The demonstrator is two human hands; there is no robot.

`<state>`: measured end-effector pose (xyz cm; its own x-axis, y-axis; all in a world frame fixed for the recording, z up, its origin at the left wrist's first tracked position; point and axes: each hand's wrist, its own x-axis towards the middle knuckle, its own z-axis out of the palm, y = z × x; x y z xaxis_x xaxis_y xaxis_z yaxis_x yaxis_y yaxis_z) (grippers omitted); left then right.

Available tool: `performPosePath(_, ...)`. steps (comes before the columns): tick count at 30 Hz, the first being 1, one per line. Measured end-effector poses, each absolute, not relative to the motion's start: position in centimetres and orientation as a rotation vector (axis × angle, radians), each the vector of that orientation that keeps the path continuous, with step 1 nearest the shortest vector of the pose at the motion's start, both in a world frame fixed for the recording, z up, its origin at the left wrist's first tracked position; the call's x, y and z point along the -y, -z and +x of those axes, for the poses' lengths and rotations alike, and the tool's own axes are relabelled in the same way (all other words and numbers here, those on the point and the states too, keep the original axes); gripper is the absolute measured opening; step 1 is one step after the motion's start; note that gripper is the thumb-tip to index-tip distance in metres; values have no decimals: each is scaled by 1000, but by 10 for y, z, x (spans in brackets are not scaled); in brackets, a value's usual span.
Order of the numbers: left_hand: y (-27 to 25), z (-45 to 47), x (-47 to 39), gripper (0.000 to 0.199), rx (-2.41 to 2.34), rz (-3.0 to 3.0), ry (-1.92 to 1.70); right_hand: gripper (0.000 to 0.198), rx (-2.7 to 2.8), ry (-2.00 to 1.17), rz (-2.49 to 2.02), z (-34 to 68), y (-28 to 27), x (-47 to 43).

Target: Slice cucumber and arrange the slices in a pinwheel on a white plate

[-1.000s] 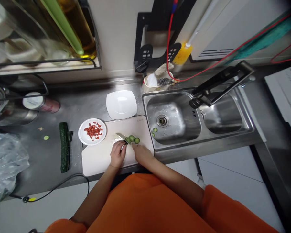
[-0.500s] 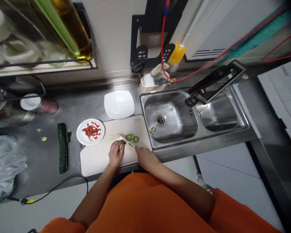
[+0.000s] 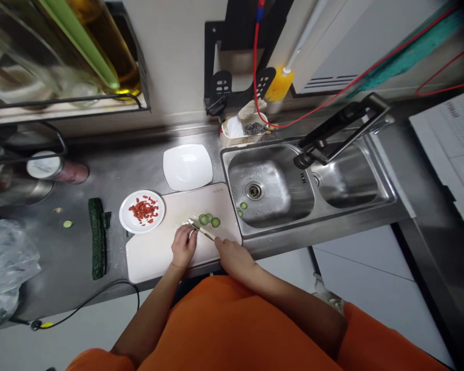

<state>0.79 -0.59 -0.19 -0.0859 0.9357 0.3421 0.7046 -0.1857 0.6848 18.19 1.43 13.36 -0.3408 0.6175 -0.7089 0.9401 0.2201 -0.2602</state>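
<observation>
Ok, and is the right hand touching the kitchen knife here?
Touching. The head view shows the right hand gripping one end of the kitchen knife, which extends from it over the cutting board.

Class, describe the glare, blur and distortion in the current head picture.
Head view: bright glare marks the silver double-basin metal sink; head view: the tall amber bottle looks soft, leaning outward; head view: the narrow metal knife appears too small to judge its sharpness.

Pale wall point(image 3: 174, 62), steel counter point(image 3: 116, 167), white cabinets point(image 3: 363, 275) below.
</observation>
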Motion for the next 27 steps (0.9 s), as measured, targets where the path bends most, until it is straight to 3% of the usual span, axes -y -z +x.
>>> performPosePath(27,1,7,5,11,-1772,1860,-1130,34,-2057,941,1411,172,-128,-25)
